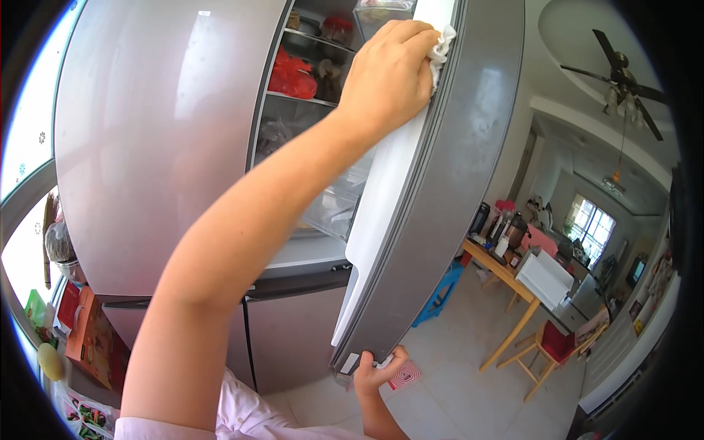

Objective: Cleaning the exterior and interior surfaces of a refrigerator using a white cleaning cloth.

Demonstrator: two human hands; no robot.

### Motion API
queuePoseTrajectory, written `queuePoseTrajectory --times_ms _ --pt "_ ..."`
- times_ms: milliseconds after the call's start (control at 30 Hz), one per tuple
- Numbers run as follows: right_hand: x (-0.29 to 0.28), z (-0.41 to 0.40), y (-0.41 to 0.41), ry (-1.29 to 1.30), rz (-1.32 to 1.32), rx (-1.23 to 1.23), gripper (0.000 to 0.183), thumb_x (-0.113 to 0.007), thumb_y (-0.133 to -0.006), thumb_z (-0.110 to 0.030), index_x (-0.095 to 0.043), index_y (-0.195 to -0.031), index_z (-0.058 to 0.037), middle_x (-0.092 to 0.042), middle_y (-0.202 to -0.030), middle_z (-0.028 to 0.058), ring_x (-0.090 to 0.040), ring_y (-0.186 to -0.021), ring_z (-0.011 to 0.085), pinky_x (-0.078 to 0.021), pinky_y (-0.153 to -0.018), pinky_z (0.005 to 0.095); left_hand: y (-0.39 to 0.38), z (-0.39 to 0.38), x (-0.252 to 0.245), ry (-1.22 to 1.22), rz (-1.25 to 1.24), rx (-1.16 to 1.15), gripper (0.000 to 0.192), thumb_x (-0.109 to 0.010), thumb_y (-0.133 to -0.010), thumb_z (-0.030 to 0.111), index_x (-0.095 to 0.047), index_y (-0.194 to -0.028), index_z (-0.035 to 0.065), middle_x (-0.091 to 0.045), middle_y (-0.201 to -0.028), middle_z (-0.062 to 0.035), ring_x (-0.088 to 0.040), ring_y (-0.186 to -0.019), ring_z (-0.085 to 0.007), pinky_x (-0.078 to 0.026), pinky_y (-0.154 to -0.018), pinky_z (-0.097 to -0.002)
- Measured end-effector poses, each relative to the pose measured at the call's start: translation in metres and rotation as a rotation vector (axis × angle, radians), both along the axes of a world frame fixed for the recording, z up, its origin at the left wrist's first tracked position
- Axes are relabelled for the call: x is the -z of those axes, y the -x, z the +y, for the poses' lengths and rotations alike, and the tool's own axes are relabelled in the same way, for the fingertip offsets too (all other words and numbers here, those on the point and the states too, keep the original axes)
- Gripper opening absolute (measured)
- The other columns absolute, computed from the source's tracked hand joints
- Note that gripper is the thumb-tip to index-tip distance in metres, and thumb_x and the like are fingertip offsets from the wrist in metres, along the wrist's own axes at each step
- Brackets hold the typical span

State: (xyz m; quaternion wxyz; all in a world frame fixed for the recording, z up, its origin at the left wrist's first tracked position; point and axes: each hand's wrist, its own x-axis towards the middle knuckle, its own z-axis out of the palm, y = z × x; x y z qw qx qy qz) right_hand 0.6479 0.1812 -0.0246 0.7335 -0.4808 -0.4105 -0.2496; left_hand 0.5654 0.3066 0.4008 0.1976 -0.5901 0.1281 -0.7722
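My left hand (393, 69) is raised across the view, its fingers closed on a crumpled white cloth (441, 52). The cloth lies against the inner edge and gasket (418, 181) of an open refrigerator door (440, 187). Low down, my right hand (379, 371) grips the bottom corner of that door, thumb on the near side. A bit of something white shows between its fingers; I cannot tell what it is. Behind my left forearm, the refrigerator shelves hold a red plastic bag (291, 74), a red-lidded jar (337, 30) and clear drawers (335, 212).
The other refrigerator door (159, 143) is closed. Boxes (88, 335) and a bag of peppers (91, 415) stand at left. To the right are a blue stool (440, 294), a wooden table (509, 280) bearing a white bin (544, 278), a chair (555, 344) and a ceiling fan (621, 77).
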Motion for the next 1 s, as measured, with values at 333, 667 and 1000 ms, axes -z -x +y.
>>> queuePoseTrajectory --times_ms 333,667,1000 --pt "-0.003 0.012 0.001 0.006 -0.027 -0.029 0.053 -0.067 -0.082 -0.038 -0.039 -0.105 0.0007 -0.045 -0.098 0.0095 -0.047 -0.090 0.0186 -0.0409 -0.079 0.0333 0.024 0.001 0.122 0.170 0.152 0.080 0.032 -0.053 -0.069 -0.011 -0.063 -0.097 0.0025 -0.063 -0.098 -0.0101 -0.059 -0.089 -0.0292 -0.050 -0.076 -0.0375" --pt "0.004 0.011 0.005 0.024 -0.081 0.014 0.050 -0.068 -0.081 -0.032 -0.038 -0.104 -0.0001 -0.044 -0.100 0.0106 -0.047 -0.092 0.0208 -0.0408 -0.082 0.0337 0.017 0.008 -0.035 0.253 -0.073 0.223 0.014 -0.057 -0.071 0.000 -0.063 -0.083 -0.0029 -0.059 -0.079 -0.0182 -0.060 -0.074 -0.0343 -0.048 -0.069 -0.0387" --pt "0.002 0.017 0.002 -0.038 -0.072 -0.016 0.053 -0.067 -0.082 -0.040 -0.038 -0.104 -0.0007 -0.043 -0.097 0.0092 -0.048 -0.090 0.0193 -0.0412 -0.080 0.0319 0.042 0.017 0.044 0.644 0.323 0.241 0.020 -0.062 -0.072 0.007 -0.068 -0.088 -0.0008 -0.068 -0.082 -0.0148 -0.066 -0.077 -0.0250 -0.050 -0.075 -0.0334"
